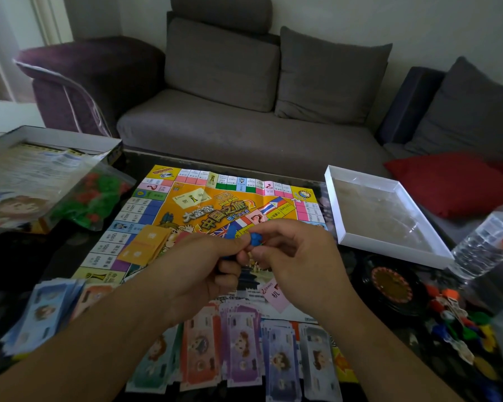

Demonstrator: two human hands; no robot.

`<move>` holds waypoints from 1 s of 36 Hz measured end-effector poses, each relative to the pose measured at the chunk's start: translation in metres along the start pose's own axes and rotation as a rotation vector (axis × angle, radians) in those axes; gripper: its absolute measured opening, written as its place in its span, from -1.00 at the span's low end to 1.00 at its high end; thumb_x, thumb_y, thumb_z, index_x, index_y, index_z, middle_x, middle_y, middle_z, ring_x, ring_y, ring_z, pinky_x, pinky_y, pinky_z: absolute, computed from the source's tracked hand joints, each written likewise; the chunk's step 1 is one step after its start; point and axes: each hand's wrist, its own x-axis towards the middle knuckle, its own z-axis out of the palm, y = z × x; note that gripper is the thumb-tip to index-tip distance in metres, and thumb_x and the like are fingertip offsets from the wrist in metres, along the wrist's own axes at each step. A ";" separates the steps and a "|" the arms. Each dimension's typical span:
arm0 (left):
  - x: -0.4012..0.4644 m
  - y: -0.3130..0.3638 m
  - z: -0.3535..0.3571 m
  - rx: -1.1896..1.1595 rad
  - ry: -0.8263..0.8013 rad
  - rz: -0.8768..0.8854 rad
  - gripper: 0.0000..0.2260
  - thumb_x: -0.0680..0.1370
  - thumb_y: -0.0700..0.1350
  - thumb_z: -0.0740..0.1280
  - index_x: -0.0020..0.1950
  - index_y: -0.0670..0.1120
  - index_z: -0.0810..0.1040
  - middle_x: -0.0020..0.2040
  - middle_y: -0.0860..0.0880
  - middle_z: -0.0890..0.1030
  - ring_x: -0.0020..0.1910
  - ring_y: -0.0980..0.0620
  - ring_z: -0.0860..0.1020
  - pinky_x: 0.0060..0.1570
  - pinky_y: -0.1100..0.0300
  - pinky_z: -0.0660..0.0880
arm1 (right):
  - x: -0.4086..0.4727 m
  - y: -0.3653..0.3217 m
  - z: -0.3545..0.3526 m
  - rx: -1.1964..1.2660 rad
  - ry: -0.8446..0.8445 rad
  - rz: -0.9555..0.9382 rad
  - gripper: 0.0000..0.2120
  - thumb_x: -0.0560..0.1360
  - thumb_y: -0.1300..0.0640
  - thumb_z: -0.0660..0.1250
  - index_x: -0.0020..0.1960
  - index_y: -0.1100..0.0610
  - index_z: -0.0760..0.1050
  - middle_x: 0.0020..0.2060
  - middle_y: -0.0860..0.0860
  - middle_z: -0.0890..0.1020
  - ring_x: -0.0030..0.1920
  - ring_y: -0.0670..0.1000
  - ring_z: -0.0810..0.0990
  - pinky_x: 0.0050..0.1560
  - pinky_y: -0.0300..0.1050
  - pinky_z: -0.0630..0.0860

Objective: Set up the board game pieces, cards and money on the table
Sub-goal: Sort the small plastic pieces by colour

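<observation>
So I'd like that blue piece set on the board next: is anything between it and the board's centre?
Nothing visible blocks it. Both the left hand and the right hand pinch the blue piece right above the game board, whose printed centre beyond the hands lies bare; the orange cards lie off to the left.

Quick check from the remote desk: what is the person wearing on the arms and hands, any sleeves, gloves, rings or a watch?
Nothing shows on either. The left hand and right hand are bare, with no gloves, and no rings or watch can be seen. Both forearms are uncovered right down to the bottom edge of the frame, so no sleeves are in view.
</observation>
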 end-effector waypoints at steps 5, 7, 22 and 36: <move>-0.001 0.001 0.000 0.025 0.016 0.005 -0.84 0.63 -0.19 0.38 0.10 -0.29 0.62 -0.30 -0.06 0.50 -0.45 0.12 0.27 -0.49 0.30 0.21 | -0.002 0.000 0.003 0.009 0.007 -0.023 -0.63 0.53 0.27 0.50 0.00 -0.25 0.67 -0.13 -0.13 0.72 -0.07 -0.08 0.71 0.01 0.02 0.70; -0.002 0.002 -0.001 0.028 0.014 0.006 -0.83 0.62 -0.18 0.40 0.10 -0.29 0.63 -0.30 -0.06 0.49 -0.45 0.12 0.27 -0.49 0.30 0.21 | -0.002 -0.001 0.002 0.039 -0.004 -0.019 -0.69 0.53 0.28 0.50 0.02 -0.14 0.69 -0.13 -0.14 0.72 -0.06 -0.07 0.71 0.00 0.02 0.70; -0.004 0.002 -0.001 0.116 0.008 0.017 -0.71 0.61 -0.13 0.43 0.20 -0.33 0.62 -0.32 -0.04 0.48 -0.43 0.10 0.25 -0.48 0.26 0.20 | 0.001 0.003 0.003 0.047 0.053 0.020 -0.82 0.55 0.24 0.49 -0.01 -0.05 0.69 -0.21 -0.08 0.71 -0.19 -0.05 0.72 -0.07 0.03 0.70; -0.007 0.005 0.006 0.098 -0.110 -0.073 -0.50 0.67 0.18 0.20 0.14 -0.25 0.66 -0.33 -0.01 0.34 -0.41 0.06 0.17 -0.47 0.21 0.14 | 0.005 0.003 -0.004 -0.077 0.152 -0.006 -0.82 0.62 0.16 0.38 -0.11 -0.03 0.65 -0.32 -0.18 0.62 -0.25 -0.10 0.60 -0.17 -0.10 0.57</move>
